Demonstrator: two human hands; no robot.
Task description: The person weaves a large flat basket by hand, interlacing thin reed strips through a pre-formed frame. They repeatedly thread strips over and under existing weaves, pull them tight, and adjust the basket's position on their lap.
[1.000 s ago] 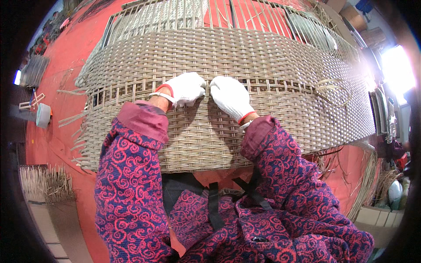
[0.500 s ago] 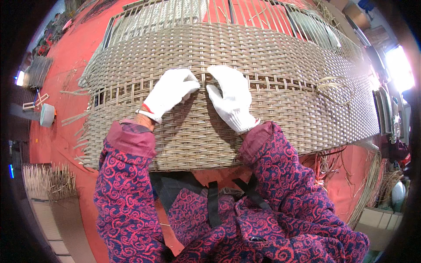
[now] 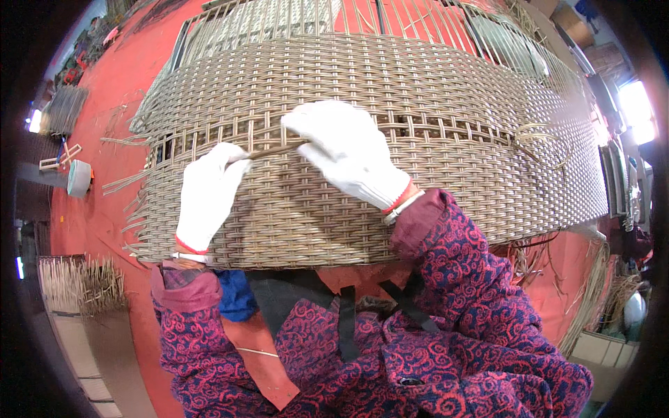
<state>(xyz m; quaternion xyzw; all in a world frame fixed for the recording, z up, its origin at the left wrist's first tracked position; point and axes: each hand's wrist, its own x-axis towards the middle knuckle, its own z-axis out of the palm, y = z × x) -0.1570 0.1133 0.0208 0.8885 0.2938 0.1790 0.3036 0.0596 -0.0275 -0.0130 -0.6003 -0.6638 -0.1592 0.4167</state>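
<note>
Mid-frame, our left hand and right hand pinch a brown strand, likely light, springy, best gripped near both ends

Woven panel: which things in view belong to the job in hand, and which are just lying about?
In use:
left hand
right hand
brown strand between them
woven panel

Apparently lying about:
pale round object, left
tan strands, lower left

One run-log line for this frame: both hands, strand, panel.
left hand: pinching brown strand | right hand: gripping same strand | strand: spans between hands | woven panel: open row running across it
</note>
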